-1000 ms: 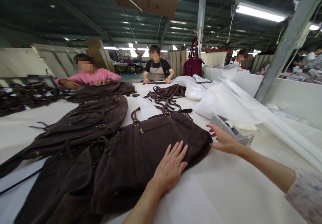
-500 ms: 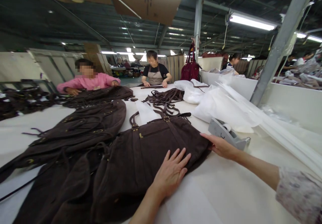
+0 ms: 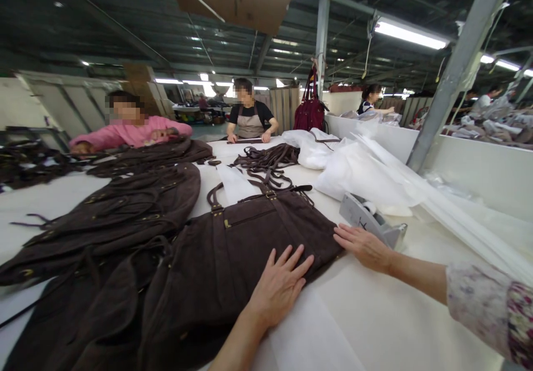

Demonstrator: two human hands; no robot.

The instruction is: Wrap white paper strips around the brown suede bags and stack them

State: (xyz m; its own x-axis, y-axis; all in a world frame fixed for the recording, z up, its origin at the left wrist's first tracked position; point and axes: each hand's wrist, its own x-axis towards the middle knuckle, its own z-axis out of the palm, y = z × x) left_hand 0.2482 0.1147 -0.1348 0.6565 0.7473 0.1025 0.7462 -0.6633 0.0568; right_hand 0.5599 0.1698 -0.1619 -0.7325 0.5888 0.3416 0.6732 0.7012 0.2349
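Note:
A dark brown fabric bag [image 3: 216, 265] lies flat on the white table, its handles, brass-coloured fittings and a zipped pocket facing up. My left hand [image 3: 281, 287] rests palm down near the bag's lower right part, fingers spread. At the bag's right edge is my right hand [image 3: 362, 247], its fingers stretched out flat and touching the corner. A grey tape dispenser [image 3: 366, 218] stands just beyond my right hand. Beneath my left forearm, a sheet of white paper [image 3: 316, 332] lies partly under the bag.
More brown bags [image 3: 137, 199] lie to the left. Brown straps [image 3: 270, 157] are heaped farther back beside white plastic wrapping [image 3: 353, 171]. A grey post [image 3: 458, 71] slants up at the right. Two co-workers sit across the table; a maroon bag [image 3: 310, 113] hangs behind.
My right hand's fingers have gone from curled around the bag's edge to lying flat on it. My left hand stays on the bag. The view has shifted slightly right.

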